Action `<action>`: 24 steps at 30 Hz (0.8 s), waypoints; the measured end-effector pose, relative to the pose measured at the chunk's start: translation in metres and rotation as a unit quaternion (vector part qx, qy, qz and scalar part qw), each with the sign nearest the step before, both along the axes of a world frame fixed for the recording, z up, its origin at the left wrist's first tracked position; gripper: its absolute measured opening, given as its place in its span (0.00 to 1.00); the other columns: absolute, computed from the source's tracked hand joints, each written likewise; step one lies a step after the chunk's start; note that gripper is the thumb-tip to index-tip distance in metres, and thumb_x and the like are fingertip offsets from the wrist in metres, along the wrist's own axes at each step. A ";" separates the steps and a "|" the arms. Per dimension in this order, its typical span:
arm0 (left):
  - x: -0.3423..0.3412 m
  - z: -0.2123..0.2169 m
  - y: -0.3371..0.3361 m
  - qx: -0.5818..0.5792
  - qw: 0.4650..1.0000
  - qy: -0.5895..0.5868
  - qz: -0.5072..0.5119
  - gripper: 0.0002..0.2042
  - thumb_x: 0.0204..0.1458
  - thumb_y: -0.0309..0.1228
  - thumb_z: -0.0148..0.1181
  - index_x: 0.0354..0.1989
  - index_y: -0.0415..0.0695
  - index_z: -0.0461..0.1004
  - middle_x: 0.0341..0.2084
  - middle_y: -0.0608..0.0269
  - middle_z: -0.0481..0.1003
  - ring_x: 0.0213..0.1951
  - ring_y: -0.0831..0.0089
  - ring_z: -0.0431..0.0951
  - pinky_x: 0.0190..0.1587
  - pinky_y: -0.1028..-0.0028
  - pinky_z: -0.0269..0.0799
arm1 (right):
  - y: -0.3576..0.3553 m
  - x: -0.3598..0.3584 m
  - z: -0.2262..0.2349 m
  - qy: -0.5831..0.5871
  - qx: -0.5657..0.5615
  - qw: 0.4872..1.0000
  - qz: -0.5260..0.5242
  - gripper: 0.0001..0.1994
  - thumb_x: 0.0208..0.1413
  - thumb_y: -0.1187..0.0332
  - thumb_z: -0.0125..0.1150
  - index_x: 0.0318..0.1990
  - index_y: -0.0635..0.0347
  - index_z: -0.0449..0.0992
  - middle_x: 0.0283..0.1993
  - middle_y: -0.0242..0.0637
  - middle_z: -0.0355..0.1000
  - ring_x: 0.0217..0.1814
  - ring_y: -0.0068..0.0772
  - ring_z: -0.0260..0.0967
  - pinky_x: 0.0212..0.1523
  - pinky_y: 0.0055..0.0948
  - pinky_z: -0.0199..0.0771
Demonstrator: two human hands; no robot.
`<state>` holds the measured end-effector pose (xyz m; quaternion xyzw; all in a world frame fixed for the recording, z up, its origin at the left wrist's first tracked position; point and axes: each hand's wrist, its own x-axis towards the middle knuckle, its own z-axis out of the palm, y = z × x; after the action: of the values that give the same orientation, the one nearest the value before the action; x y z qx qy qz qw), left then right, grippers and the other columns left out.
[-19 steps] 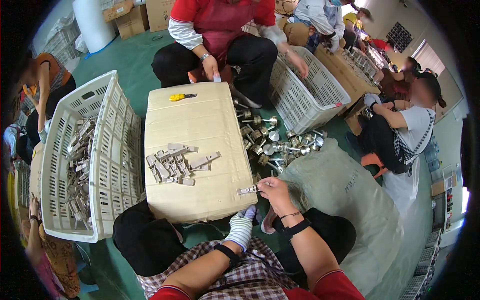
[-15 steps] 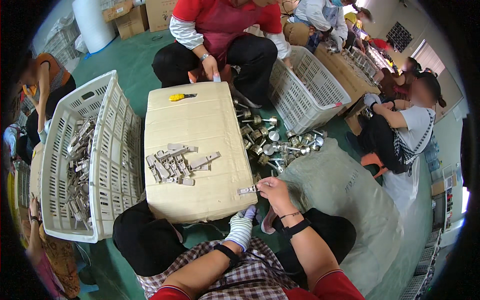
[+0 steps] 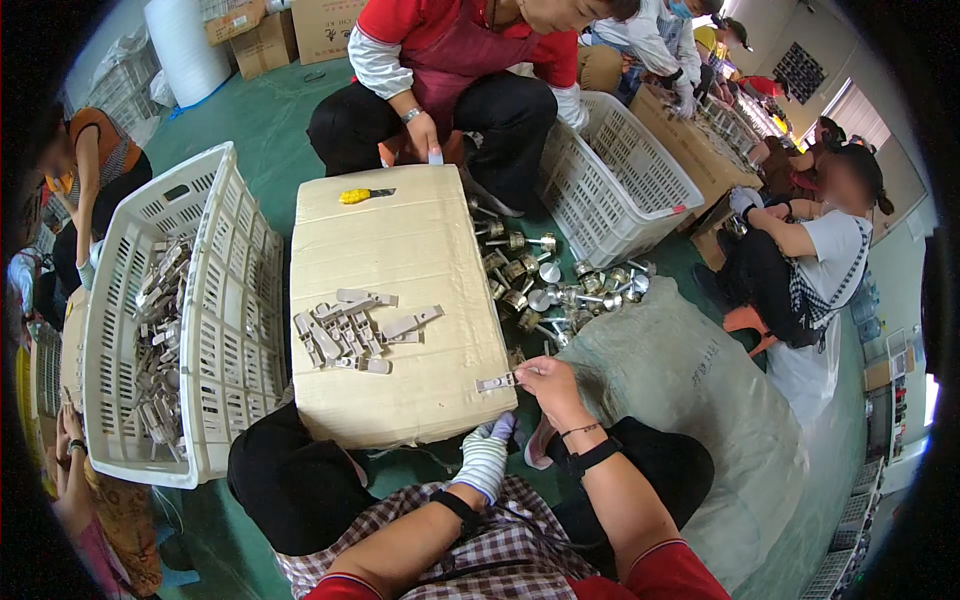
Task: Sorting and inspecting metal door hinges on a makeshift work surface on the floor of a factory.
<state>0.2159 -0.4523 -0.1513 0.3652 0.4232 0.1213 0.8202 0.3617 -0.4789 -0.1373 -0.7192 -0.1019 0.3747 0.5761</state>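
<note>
Between thumb and fingers, my right hand [image 3: 550, 387] pinches a small grey clip-like part [image 3: 495, 382] over the near right corner of a cardboard box [image 3: 430, 375]. My left hand [image 3: 484, 457], in a white striped glove with purplish fingertips, is just below the box's near edge. Its fingers look curled together, and what they hold, if anything, I cannot make out. A loose pile of similar grey clip-like parts [image 3: 345, 330] lies on the box, left of my right hand. Toward the far edge rests a yellow-handled tool [image 3: 355, 196] with a dark tip.
To the left stands a white plastic crate [image 3: 205, 340] of clip-like parts. Shiny metal pieces [image 3: 560, 295] lie right of the box, beside a large pale sack [image 3: 690, 400]. A person [image 3: 450, 75] sits opposite, near another white crate [image 3: 620, 190]. Other people work around the room.
The person opposite has leaned so that the head comes further into view at the top. A gloved hand at the far table has shifted. My hands hold nearly the same positions.
</note>
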 end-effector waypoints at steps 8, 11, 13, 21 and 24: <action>0.001 -0.003 -0.001 -0.011 1.000 -0.001 -0.009 0.15 0.57 0.34 0.52 0.49 0.41 0.71 0.40 0.68 0.74 0.38 0.78 0.70 0.44 0.78 0.65 | -0.003 0.004 -0.010 -0.107 -0.042 0.993 0.033 0.05 0.49 0.77 0.60 0.33 0.69 0.74 0.28 0.36 0.73 0.28 0.22 0.70 0.30 0.20 0.71; 0.001 -0.004 -0.001 -0.015 1.000 0.000 -0.001 0.15 0.57 0.34 0.52 0.49 0.40 0.71 0.40 0.68 0.74 0.38 0.78 0.70 0.44 0.78 0.65 | -0.003 0.001 -0.005 -0.103 -0.043 0.993 0.028 0.04 0.49 0.77 0.60 0.32 0.70 0.74 0.27 0.36 0.73 0.27 0.23 0.70 0.30 0.21 0.71; 0.001 -0.004 -0.001 -0.038 0.999 -0.003 0.000 0.15 0.57 0.34 0.52 0.49 0.40 0.71 0.41 0.68 0.74 0.39 0.78 0.70 0.45 0.78 0.64 | -0.003 0.003 -0.007 -0.104 -0.029 0.994 0.030 0.05 0.48 0.76 0.61 0.31 0.69 0.75 0.27 0.37 0.74 0.27 0.24 0.71 0.29 0.22 0.71; 0.002 -0.007 -0.002 0.014 1.000 -0.022 0.013 0.14 0.56 0.33 0.53 0.47 0.39 0.72 0.40 0.65 0.75 0.40 0.76 0.71 0.47 0.76 0.65 | -0.003 0.005 -0.001 -0.078 -0.035 0.996 0.032 0.09 0.47 0.74 0.62 0.35 0.69 0.74 0.30 0.40 0.74 0.32 0.27 0.72 0.34 0.25 0.71; 0.003 -0.007 -0.002 0.007 0.999 -0.045 0.011 0.14 0.56 0.34 0.53 0.47 0.39 0.72 0.40 0.65 0.75 0.40 0.76 0.71 0.46 0.76 0.65 | -0.003 0.010 0.006 -0.059 -0.014 0.998 -0.006 0.18 0.46 0.71 0.62 0.46 0.66 0.70 0.41 0.43 0.72 0.41 0.31 0.71 0.44 0.27 0.69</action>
<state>0.2185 -0.4540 -0.1584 0.3603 0.3894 0.1500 0.8343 0.3716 -0.4815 -0.1309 -0.7485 -0.1267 0.3296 0.5614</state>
